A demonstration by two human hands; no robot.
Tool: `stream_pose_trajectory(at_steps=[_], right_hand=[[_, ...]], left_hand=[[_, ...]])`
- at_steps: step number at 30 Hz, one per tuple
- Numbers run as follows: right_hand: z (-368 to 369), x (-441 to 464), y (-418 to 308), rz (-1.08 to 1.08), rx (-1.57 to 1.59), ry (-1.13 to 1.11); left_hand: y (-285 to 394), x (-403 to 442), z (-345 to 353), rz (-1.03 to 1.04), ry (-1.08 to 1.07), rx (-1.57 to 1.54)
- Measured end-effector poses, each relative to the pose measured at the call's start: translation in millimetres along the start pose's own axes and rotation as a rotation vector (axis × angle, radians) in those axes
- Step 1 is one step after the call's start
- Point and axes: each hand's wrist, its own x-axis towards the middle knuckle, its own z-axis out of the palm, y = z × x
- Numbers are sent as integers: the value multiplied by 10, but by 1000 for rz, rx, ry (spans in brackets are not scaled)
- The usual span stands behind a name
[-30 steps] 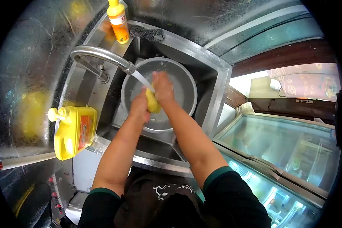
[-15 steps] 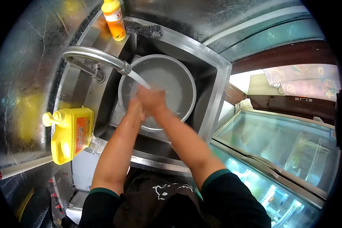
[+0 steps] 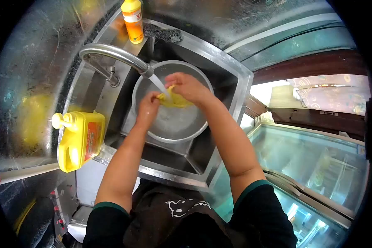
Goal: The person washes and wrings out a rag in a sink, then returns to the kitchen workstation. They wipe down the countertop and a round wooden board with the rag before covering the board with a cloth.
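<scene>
A yellow cloth (image 3: 177, 100) is stretched between my two hands above a round metal basin (image 3: 177, 126). My left hand (image 3: 148, 108) pinches its left end, fingers closed. At the top of the cloth, my right hand (image 3: 189, 88) grips it with curled fingers, slightly blurred. Water (image 3: 157, 83) runs from the curved faucet (image 3: 120, 53) onto the cloth. The basin stands in a steel sink (image 3: 231, 111) and holds some water.
On the sink's left ledge stands a yellow jug with a pump (image 3: 74, 142). An orange-yellow bottle (image 3: 134, 27) and a dark scouring pad (image 3: 163, 33) are at the back rim. A glass-topped display fridge (image 3: 306, 153) is at the right.
My hands, earlier clasped together and blurred under the stream, have moved apart. The yellow cloth now shows spread between them.
</scene>
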Motion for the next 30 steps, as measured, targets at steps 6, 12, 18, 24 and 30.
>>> stream_pose_trajectory(at_steps=[6,12,18,24,30], right_hand=[[-478,-264,-113,-99,-640,140],[-202,-376,401,-218,-1028,149],[142,14,810,-63,-332,15],[225,-317,445,-115,651,149],[949,-568,238,-252,168,84]], left_hand=[[-15,-75,-455,-325,130,-860],[761,-311,-305,-298,-301,-1285],[1102,-351,-219,-208,-472,-1262],[780,-334,-513,-272,-6,-783],[621,-348,-117,-510,-173,-800]])
